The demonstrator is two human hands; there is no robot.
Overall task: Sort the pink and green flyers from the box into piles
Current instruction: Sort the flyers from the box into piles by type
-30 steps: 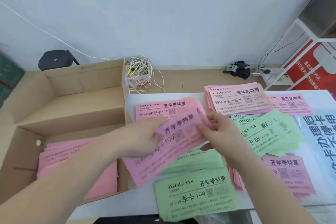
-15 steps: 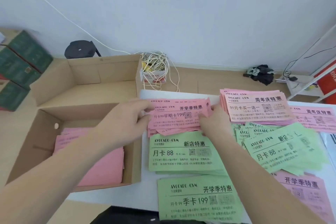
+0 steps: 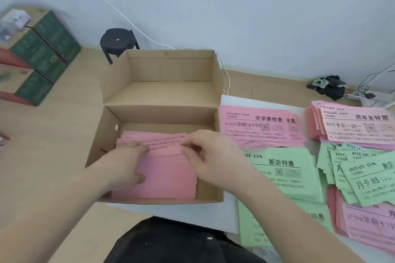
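Moved off the pink pile (image 3: 256, 128) into the close-walled mid-frame box (image 3: 171, 66), left hand (image 3: 126, 162) lies flat on pink flyers (image 3: 168, 175), right hand (image 3: 215, 151) pinches them.

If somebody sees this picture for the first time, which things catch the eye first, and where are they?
First come the two hands in the middle: the left hand rests on the pink flyers in the near part of the open cardboard box, and the right hand curls its fingers on them. Next come the bright stacks on the white table to the right: pink piles at the far edge, green piles in front of them.
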